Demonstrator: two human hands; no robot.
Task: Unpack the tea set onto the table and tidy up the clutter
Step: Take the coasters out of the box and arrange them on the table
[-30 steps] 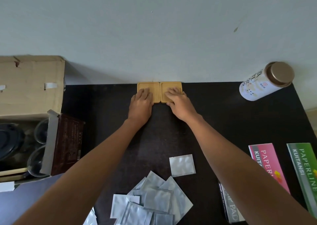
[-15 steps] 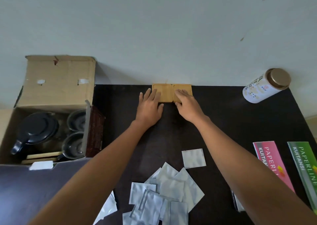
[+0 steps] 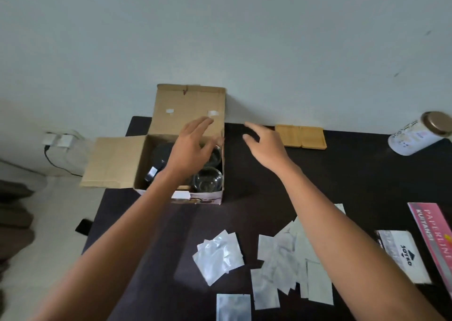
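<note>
An open cardboard box (image 3: 188,103) stands at the table's back left. Inside it I see a black teapot (image 3: 160,156) and clear glass cups (image 3: 208,182), partly hidden by my arm. My left hand (image 3: 193,147) hovers over the box with fingers spread, holding nothing. My right hand (image 3: 265,143) is in the air just right of the box, open and empty. Two wooden coasters (image 3: 300,136) lie side by side against the wall, right of my right hand.
Several silver sachets (image 3: 276,259) lie scattered on the dark table (image 3: 342,178) near the front. A white canister (image 3: 419,133) with a brown lid stands at the back right. A pink receipt book (image 3: 434,232) and a white packet (image 3: 403,256) lie at the right edge.
Both hands left the wooden coasters and moved left; the left hand now hovers over the open box. My view swung left, so the box sits nearer the middle.
</note>
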